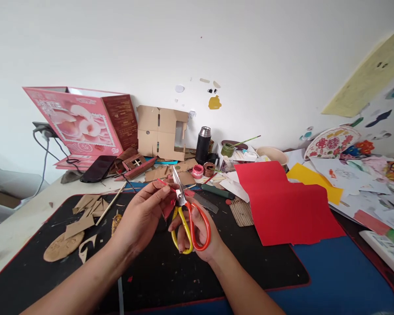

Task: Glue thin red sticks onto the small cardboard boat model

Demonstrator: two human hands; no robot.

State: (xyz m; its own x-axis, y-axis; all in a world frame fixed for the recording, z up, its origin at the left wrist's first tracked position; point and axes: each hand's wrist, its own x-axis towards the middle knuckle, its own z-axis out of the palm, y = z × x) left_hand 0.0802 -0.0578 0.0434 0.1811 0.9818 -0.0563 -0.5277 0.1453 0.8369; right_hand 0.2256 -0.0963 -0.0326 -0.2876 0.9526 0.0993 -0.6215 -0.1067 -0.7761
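Note:
My right hand (pixel 213 243) grips a pair of scissors (pixel 181 200) with one yellow and one orange-red handle, fingers through the loops. The blades point up and away and look slightly parted. Pinched in my left hand (pixel 144 212) is a small piece of red paper (pixel 168 209), right beside the blades. My fingers hide part of it, and I cannot tell whether the blades touch it. To the right lies a large sheet of red paper (pixel 282 208) with an uneven edge.
On the black mat (pixel 160 280) lie cardboard scraps (pixel 85 214), a round brown disc (pixel 64 246) and a corrugated piece (pixel 242 213). Behind stand a pink box (pixel 82 122), a black bottle (pixel 202 146), paint jars (pixel 198 171) and a brown model boat (pixel 136 166). A phone (pixel 97 169) lies left.

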